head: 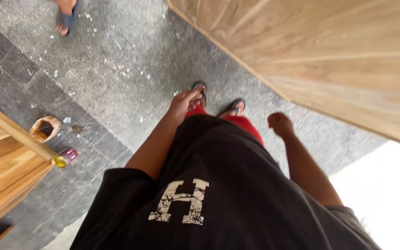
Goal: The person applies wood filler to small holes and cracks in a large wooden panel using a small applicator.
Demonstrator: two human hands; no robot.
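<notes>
I look straight down my black shirt and red shorts to my feet in dark sandals on a grey speckled floor. My left hand [184, 103] hangs in front of my body with loosely curled fingers, holding nothing. My right hand [280, 124] hangs at my side, fingers curled into a loose fist, and nothing shows in it. A large pale wooden panel [329, 55] runs close by on my right, a short gap from my right hand.
A brown wooden piece of furniture [5, 157] stands at the left. A small pink can [65, 157] and a torn brown container [46, 128] lie on the floor beside it. Another person's sandalled foot [66, 16] is at the top left. Pale scraps litter the floor.
</notes>
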